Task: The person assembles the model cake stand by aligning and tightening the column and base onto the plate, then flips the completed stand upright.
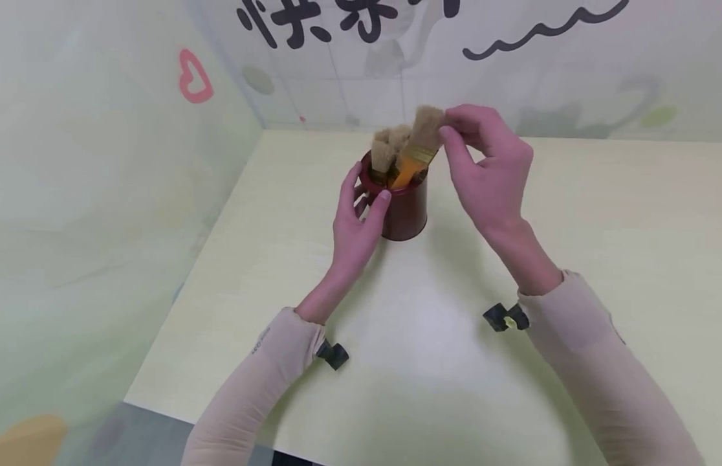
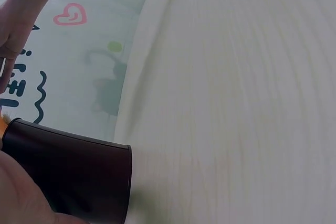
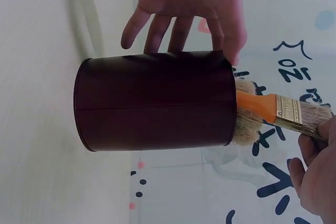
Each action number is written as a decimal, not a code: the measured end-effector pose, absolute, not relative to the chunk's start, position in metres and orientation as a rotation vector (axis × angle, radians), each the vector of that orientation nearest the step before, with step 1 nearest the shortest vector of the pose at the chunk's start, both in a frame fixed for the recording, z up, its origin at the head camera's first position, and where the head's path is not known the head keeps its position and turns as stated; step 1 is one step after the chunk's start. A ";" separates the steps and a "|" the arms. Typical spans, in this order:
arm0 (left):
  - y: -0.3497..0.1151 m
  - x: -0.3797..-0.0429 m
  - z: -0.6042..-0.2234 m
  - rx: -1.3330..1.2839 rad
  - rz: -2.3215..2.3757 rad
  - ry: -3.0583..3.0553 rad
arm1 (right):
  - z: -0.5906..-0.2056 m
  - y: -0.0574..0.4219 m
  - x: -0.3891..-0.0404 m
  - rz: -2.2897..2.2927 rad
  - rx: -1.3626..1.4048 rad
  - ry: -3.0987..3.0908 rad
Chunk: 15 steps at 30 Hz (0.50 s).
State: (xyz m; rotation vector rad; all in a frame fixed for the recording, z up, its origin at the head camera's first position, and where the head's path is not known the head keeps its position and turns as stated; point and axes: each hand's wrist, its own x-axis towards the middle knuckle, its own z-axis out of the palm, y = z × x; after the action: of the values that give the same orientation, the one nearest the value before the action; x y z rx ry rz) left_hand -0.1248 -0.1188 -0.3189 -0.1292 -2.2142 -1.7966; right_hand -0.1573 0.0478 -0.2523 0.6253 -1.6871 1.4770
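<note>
A dark red cylindrical cup stands upright on the table, with several brushes in it, tan bristles up. My left hand holds the cup at its left side, thumb at the front of the rim and fingers along the far left. With its fingertips my right hand pinches the bristles of a paintbrush with an orange handle and a metal ferrule. That paintbrush leans to the right, its lower handle hidden inside the cup. In the left wrist view the cup largely covers the brushes.
The pale table ends at a left edge beside a patterned curtain-like sheet. Behind the cup rises a white wall with black writing. Small dark devices sit at both sleeve cuffs.
</note>
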 end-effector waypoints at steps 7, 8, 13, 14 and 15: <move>-0.114 -0.126 -0.322 -0.120 -1.793 -2.197 | -0.250 0.063 -0.164 1.584 0.534 -1.580; -0.113 -0.126 -0.322 -0.121 -1.786 -2.199 | -0.249 0.065 -0.166 1.581 0.522 -1.567; -0.111 -0.127 -0.323 -0.093 -1.814 -2.181 | -0.244 0.076 -0.172 1.558 0.467 -1.479; -0.111 -0.127 -0.323 -0.089 -1.823 -2.178 | -0.242 0.079 -0.172 1.556 0.455 -1.456; -0.111 -0.128 -0.323 -0.084 -1.832 -2.173 | -0.241 0.081 -0.172 1.556 0.444 -1.434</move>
State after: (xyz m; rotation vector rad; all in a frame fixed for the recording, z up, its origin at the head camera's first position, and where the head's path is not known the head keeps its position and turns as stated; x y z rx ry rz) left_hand -0.1278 -0.1108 -0.3231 -0.0838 -2.1734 -1.8319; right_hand -0.1722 0.0813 -0.2406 0.4439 -1.4342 1.5557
